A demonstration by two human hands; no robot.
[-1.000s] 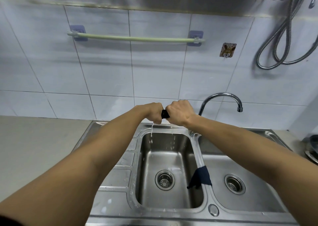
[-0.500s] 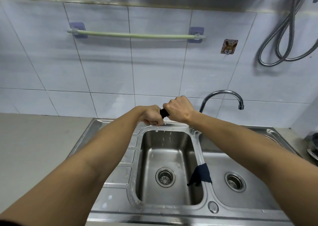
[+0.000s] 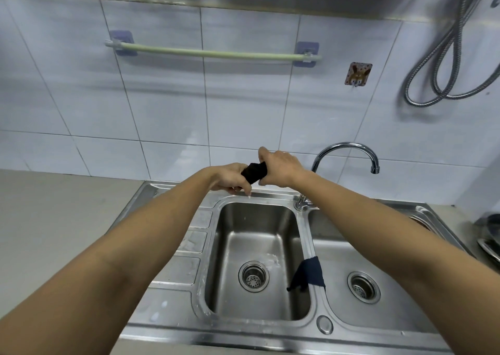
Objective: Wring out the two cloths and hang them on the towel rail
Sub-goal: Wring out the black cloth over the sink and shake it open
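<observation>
A dark cloth (image 3: 254, 172), rolled into a tight twist, is held over the back edge of the left sink basin. My left hand (image 3: 230, 179) grips its left end and my right hand (image 3: 278, 169) grips its right end. A short stretch of the twisted fabric shows between the two fists. A second dark blue cloth (image 3: 308, 273) hangs over the divider between the two basins. The pale green towel rail (image 3: 213, 53) is mounted on the tiled wall above, with nothing on it.
The steel double sink (image 3: 270, 330) has a drain in each basin. A curved chrome tap (image 3: 349, 152) stands just right of my hands. A metal hose (image 3: 446, 65) hangs on the wall at right. Dishes (image 3: 489, 235) sit at the right edge.
My hands have drawn slightly apart and risen a little, so more of the twisted cloth shows between them. The stream of water falling into the basin has stopped.
</observation>
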